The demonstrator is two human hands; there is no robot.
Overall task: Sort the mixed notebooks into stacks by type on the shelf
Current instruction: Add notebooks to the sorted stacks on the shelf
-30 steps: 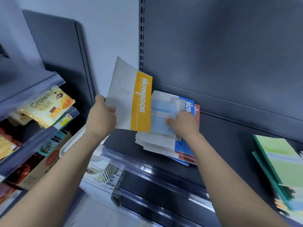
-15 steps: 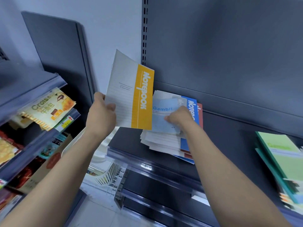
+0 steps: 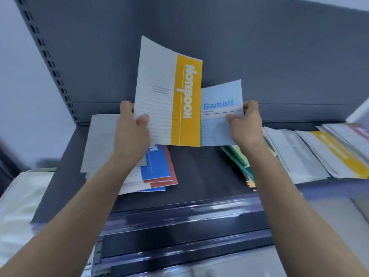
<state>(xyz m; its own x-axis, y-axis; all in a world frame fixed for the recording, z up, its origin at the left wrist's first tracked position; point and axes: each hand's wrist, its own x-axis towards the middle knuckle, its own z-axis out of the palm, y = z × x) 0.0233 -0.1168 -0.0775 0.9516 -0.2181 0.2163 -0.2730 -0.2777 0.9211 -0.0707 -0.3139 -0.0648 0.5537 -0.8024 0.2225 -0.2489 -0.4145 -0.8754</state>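
1. The left hand (image 3: 132, 132) is grasping the yellow-banded notebook (image 3: 169, 96) by its lower left edge. The thumb is lying on the lined cover and the fingers are curling behind it.
2. That notebook is standing nearly upright in the air, lifted off the shelf (image 3: 199, 172) above its middle.
3. The right hand (image 3: 246, 124) is pinching the light blue "Gambit" notebook (image 3: 219, 116) at its right edge, thumb on the front.
4. The Gambit notebook is also being held upright off the shelf. Its left edge is meeting the right edge of the yellow band.
5. A mixed pile (image 3: 157, 170) is lying at the shelf's left end, reaching from near the back-left corner toward the front edge. A grey-white cover (image 3: 99, 144) is sitting on top, with blue and red covers showing beneath.
6. A green-covered stack (image 3: 239, 158) is lying under the right forearm and is mostly hidden.
7. A blurred fan of pale notebooks (image 3: 319, 154), one with a yellow band, is spreading toward the shelf's right edge.
8. A slotted upright (image 3: 50, 62) is rising from the back-left corner.
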